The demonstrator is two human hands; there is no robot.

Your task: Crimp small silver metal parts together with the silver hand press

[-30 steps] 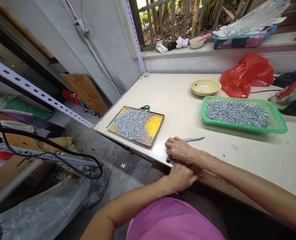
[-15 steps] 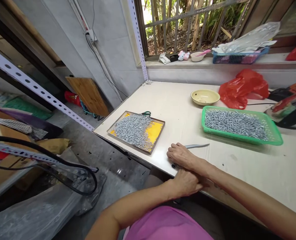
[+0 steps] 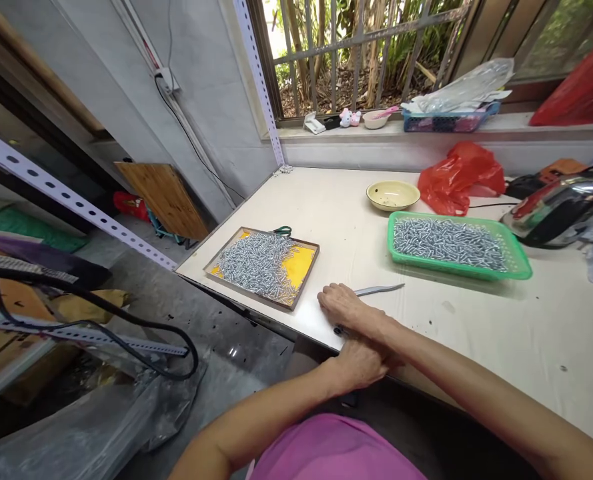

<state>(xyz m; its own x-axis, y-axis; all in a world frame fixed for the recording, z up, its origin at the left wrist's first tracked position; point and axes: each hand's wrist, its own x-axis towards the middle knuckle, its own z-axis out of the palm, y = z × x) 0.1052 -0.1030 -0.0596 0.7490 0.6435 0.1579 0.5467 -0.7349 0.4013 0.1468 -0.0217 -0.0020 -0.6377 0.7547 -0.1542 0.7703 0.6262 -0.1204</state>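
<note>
My right hand [image 3: 341, 307] rested on the table [image 3: 333, 207], fingers curled close together; whether they pinched anything, I could not tell. My left hand [image 3: 360, 365] sat at the table edge below my right wrist, grip hidden. Grey tool [image 3: 382, 289] lay just beyond my right hand, partly covered; tray [image 3: 306, 277] of metal pieces [image 3: 256, 261] near, to its left
</note>
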